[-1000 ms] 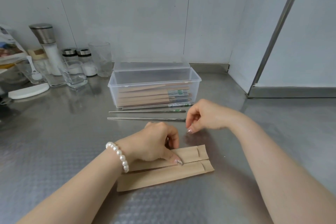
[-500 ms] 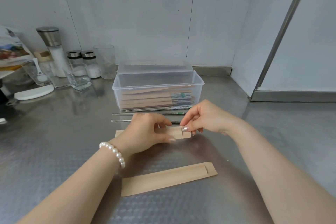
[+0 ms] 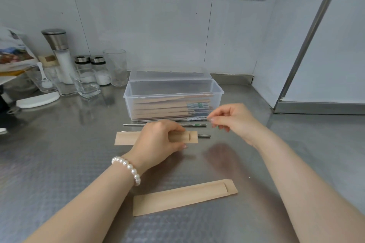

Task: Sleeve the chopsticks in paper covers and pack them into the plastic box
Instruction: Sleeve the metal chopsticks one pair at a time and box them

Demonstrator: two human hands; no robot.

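My left hand [image 3: 158, 140] grips a brown paper cover [image 3: 126, 138] flat on the steel counter. A metal chopstick [image 3: 204, 135] pokes out of the cover's right opening. Two bare chopsticks lie beyond it, one [image 3: 164, 125] loose and one [image 3: 171, 120] against the clear plastic box [image 3: 173, 96]. The box holds several sleeved chopsticks [image 3: 162, 107]. My right hand [image 3: 231, 120] hovers with curled fingers, its fingertips at the far chopstick's right end; whether they pinch it is unclear. A second empty cover [image 3: 185, 196] lies near me.
Behind the box its lid [image 3: 169, 74] stands open. At back left stand a grinder [image 3: 59, 53], two shakers [image 3: 92, 69] and several glasses [image 3: 87, 83]. A white spoon rest [image 3: 37, 99] lies left. A wall corner and metal ledge [image 3: 316, 107] bound the right.
My left hand carried one cover away from me to the chopsticks. A chopstick now sits in it. My right hand left the cover's opening and moved right and up to the far chopstick's end.
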